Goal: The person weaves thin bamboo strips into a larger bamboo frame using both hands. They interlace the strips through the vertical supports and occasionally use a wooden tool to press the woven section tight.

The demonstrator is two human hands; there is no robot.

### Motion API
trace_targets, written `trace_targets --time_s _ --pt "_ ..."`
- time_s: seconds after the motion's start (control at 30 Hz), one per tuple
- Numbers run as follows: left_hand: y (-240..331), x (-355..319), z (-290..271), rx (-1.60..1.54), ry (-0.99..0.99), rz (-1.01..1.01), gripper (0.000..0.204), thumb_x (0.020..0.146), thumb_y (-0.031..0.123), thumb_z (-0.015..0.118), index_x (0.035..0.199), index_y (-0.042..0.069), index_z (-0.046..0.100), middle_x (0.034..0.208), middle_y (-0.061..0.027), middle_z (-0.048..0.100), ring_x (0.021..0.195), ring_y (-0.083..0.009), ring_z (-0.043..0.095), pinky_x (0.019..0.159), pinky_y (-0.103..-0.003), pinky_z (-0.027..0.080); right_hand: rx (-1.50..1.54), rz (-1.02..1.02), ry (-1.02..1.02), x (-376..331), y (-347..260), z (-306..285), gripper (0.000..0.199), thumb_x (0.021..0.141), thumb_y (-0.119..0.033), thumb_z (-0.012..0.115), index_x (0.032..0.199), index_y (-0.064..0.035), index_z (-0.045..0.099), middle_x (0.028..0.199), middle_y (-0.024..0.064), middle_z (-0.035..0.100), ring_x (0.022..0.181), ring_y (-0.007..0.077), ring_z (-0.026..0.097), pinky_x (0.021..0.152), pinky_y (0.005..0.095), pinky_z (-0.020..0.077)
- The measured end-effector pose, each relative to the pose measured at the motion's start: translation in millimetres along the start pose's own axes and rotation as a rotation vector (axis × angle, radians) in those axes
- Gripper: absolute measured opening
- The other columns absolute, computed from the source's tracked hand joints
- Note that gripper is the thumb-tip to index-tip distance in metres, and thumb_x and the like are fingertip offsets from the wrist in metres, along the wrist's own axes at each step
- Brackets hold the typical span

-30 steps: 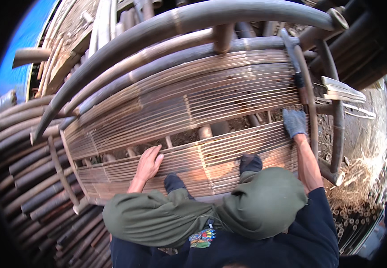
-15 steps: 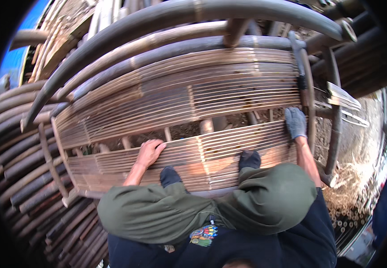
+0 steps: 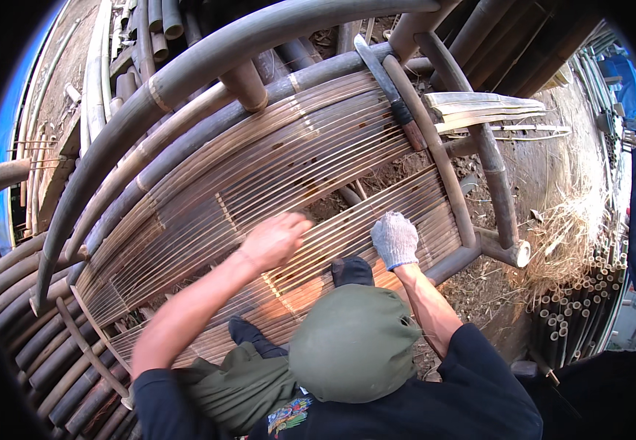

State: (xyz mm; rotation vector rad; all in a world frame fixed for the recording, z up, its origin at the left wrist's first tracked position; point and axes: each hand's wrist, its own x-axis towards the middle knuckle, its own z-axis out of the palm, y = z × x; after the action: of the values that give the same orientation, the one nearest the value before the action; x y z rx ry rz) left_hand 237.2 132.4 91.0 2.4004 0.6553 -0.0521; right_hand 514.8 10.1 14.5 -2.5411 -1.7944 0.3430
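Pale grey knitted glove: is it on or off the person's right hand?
On: the pale grey knitted glove covers the right hand, its blue-edged cuff at the wrist.

I see brown bamboo slats (image 3: 274, 192) striped with pale tan, a grey-brown curved bamboo rail (image 3: 259, 41), a whitish-grey glove (image 3: 395, 238), olive-green trousers (image 3: 354, 345), and a black shirt (image 3: 442, 392) with a multicoloured print (image 3: 288, 416).

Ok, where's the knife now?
In the head view, the knife lies right of centre near the top, at the right end of the bamboo slats, beside the curved end pole and beyond the gloved right hand.
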Motion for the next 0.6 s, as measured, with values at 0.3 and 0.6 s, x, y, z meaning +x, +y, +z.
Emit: trace_targets --time_s 0.3,0.6 --pt "75.4 139.4 90.8 -0.44 0.644 -0.256 0.022 0.091 0.008 0.057 0.112 0.008 0.064 0.094 -0.0142 0.065 0.079 -0.032 0.067 0.07 -0.038 0.058 1.012 0.347 -0.389 5.6 69.0 -180.2 0.025 0.091 -0.029 0.068 0.097 -0.0046 0.069 0.064 -0.0016 0.053 0.047 0.0064 0.05 0.039 0.0219 0.0413" --pt "28.5 157.7 58.4 -0.185 0.012 -0.825 0.021 0.085 0.01 0.054 0.087 0.006 0.075 0.103 -0.0224 0.07 0.1 -0.0394 0.067 0.086 -0.047 0.054 -0.417 -0.175 0.086 121.1 63.5 -40.2 0.016 0.083 -0.018 0.06 0.071 -0.0143 0.071 0.078 0.0087 0.069 0.077 0.0276 0.069 0.067 0.0407 0.0512"
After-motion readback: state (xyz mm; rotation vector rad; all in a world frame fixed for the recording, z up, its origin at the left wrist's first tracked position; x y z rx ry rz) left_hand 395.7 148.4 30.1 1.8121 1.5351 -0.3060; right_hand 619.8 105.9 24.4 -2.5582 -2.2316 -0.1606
